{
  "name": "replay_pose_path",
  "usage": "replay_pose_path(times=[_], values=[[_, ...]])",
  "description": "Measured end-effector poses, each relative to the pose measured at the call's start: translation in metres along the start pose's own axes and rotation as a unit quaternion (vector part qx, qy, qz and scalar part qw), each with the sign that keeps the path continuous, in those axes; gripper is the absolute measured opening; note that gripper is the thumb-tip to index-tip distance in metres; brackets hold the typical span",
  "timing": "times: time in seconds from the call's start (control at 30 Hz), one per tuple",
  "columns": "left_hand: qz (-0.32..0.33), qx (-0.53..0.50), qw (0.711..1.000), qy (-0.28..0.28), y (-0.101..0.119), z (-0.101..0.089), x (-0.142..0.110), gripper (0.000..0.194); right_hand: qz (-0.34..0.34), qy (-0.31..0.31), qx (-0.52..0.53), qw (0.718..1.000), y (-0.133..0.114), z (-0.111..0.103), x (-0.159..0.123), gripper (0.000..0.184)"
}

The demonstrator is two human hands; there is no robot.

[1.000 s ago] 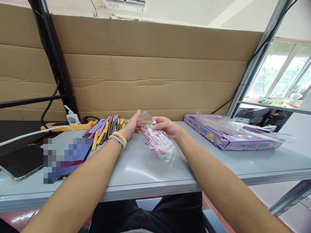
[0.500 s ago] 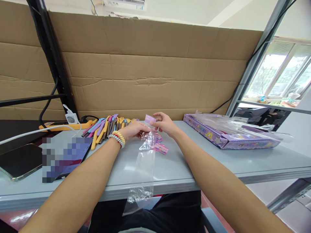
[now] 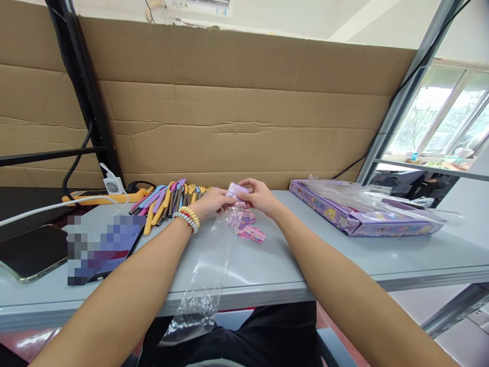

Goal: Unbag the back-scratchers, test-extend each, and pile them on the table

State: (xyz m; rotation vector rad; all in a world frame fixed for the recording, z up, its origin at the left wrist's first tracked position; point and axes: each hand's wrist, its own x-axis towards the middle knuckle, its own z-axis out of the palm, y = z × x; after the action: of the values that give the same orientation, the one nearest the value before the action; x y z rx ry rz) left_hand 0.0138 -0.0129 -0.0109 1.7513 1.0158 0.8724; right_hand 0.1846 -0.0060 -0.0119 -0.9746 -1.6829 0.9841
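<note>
My left hand (image 3: 213, 202), a beaded bracelet on its wrist, pinches the top of a long clear plastic bag strip (image 3: 204, 285). The strip hangs down over the table's front edge onto the lap. My right hand (image 3: 260, 197) is closed on a small pink and purple card (image 3: 236, 189) between thumb and fingers. This card meets the plastic at the left hand; whether it is inside the bag I cannot tell. Just below the hands, several pink printed cards (image 3: 252, 234) lie in a loose pile on the table, partly behind the plastic.
A bundle of colourful fork-topped sticks (image 3: 162, 204) lies at left, beside a pixelated item (image 3: 110, 250) and a phone (image 3: 34, 253). A purple box (image 3: 355, 219) with plastic bags (image 3: 344, 192) on it stands right. Cardboard (image 3: 244, 112) walls the back of the grey table (image 3: 324, 250).
The pink card has tipped lower and come against the plastic at my left hand. The hanging end of the plastic strip has swung left.
</note>
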Motion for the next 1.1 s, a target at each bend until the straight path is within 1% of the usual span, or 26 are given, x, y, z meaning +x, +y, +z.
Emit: replay_pose_path(times=[0.07,0.13,0.2,0.33,0.47,0.57,0.63,0.67,0.7,0.77,0.87,1.0,1.1], values=[[-0.006,0.008,1.000,-0.006,0.001,0.000,-0.001,0.018,-0.003,0.010,-0.007,1.000,0.000,0.001,0.001,0.027],[-0.010,0.018,1.000,-0.014,0.002,0.001,-0.002,0.015,-0.007,0.017,-0.007,1.000,0.001,0.001,0.002,0.022],[-0.014,0.021,0.999,-0.025,0.002,0.001,-0.002,0.016,-0.010,0.025,-0.015,1.000,0.002,0.001,0.002,0.023],[-0.018,-0.003,0.999,-0.040,0.000,0.002,-0.001,0.026,-0.006,0.024,-0.030,0.999,0.001,0.002,0.002,0.025],[-0.002,-0.007,0.999,-0.035,-0.003,0.002,0.001,0.030,0.011,0.008,-0.030,0.999,-0.001,0.003,0.001,0.021],[0.006,-0.003,1.000,-0.030,-0.004,0.001,0.002,0.026,-0.008,0.048,-0.036,0.998,0.002,0.002,0.003,0.016],[0.011,-0.002,0.999,-0.030,-0.005,0.001,0.002,0.024,-0.037,0.077,-0.038,0.996,0.006,-0.001,0.005,0.023],[0.013,0.001,0.999,-0.030,-0.005,0.001,0.003,0.024,-0.051,0.080,-0.038,0.995,0.007,-0.002,0.006,0.024],[0.014,0.004,0.999,-0.029,-0.005,0.001,0.003,0.025,-0.062,0.076,-0.039,0.994,0.008,-0.003,0.006,0.023],[0.013,0.010,1.000,-0.025,-0.006,0.001,0.003,0.026,-0.072,0.054,-0.046,0.995,0.009,-0.004,0.006,0.016],[0.011,0.013,1.000,-0.022,-0.006,0.001,0.004,0.026,-0.048,0.037,-0.057,0.997,0.005,-0.004,0.004,0.006],[0.016,0.017,1.000,-0.019,-0.005,0.000,0.004,0.025,-0.014,0.044,-0.040,0.998,-0.002,-0.001,0.001,0.007],[0.022,0.021,0.999,-0.021,-0.005,0.000,0.004,0.025,-0.013,0.034,-0.048,0.998,-0.003,0.000,0.000,0.019]])
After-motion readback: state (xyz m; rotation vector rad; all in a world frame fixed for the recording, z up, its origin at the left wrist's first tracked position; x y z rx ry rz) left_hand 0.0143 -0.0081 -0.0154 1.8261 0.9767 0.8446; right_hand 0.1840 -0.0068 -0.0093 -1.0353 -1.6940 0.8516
